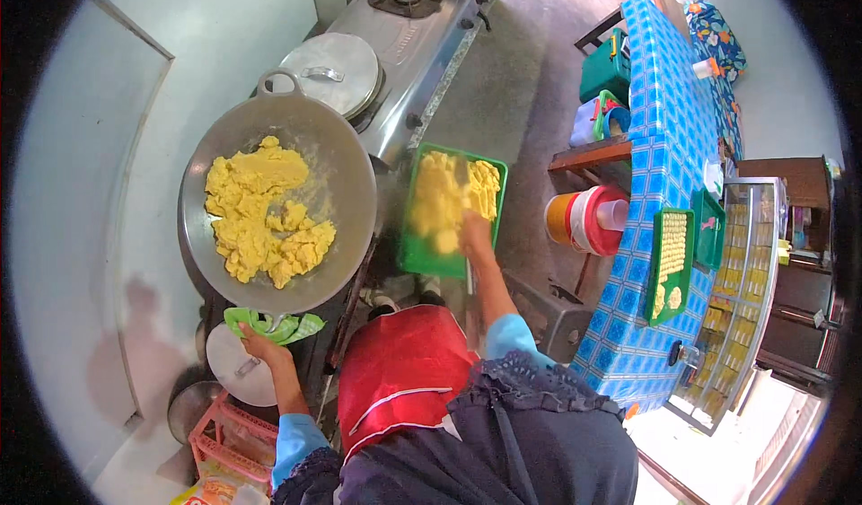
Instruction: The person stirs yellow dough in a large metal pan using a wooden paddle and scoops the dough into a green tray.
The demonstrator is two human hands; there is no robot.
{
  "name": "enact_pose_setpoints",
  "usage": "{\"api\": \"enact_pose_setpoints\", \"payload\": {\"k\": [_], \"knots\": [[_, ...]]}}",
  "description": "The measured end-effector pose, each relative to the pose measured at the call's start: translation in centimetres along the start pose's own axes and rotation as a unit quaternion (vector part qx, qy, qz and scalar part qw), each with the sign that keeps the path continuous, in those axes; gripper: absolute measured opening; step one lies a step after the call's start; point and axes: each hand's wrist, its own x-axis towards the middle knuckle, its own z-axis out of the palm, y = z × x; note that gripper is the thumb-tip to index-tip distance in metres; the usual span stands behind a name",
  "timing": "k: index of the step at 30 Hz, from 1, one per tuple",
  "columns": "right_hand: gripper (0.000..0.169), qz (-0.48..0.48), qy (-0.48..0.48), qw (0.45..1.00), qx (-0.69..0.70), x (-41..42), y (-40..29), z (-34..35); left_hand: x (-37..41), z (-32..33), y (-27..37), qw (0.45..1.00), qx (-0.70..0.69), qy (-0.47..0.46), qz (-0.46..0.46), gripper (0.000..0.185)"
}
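Note:
My left hand (264, 345) is closed on a green cloth (296, 330) wrapped around the near handle of a large metal wok (337, 135). Lumps of yellow dough (256, 175) lie in the wok. My right hand (477, 236) is over a green plastic tray (438, 262), gripping a utensil that is blurred; its kind cannot be told. Yellow dough (485, 188) fills much of the tray, with a smooth ridged part at the right and a blurred mass at the left.
Beyond the wok are a round metal lid (330, 67) and a gas stove (417, 40). At right stands a table with blue checked cloth (613, 316), bearing a green tray of small dough pieces (673, 242). A red bucket (596, 219) stands beside it. Another lid (236, 370) and a pink basket (222, 431) are at lower left.

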Motion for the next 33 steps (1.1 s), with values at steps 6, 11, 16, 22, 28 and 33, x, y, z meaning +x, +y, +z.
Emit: {"api": "enact_pose_setpoints", "payload": {"k": [6, 11, 16, 22, 28, 33], "knots": [[0.024, -0.067, 0.119, 0.99, 0.015, 7.1, 1.0, -5.4, 0.7, 1.1, -1.0, 0.994, -0.078, -0.076, -0.004, 0.05], [0.023, -0.269, 0.199, 0.858, -0.389, 8.2, 1.8, -4.8, 0.0, 2.0, -0.3, 0.997, -0.042, -0.06, -0.002, 0.047], [0.021, -0.312, 0.077, 0.797, -0.511, 1.7, 0.5, -5.4, 0.6, 0.0, -0.6, 0.998, -0.036, -0.04, -0.021, 0.052], [0.023, -0.229, 0.121, 0.813, -0.522, 4.2, -0.7, -3.7, 0.3, 1.0, -0.7, 0.994, -0.046, -0.097, -0.005, 0.052], [0.024, -0.264, 0.052, 0.801, -0.535, 3.0, -2.8, -4.1, 0.4, 0.7, 0.1, 0.997, -0.039, -0.045, -0.049, 0.05], [0.019, -0.23, 0.055, 0.787, -0.57, -0.1, -3.7, -6.3, 0.0, 0.7, -0.3, 0.998, -0.044, -0.047, 0.006, 0.051]]}}
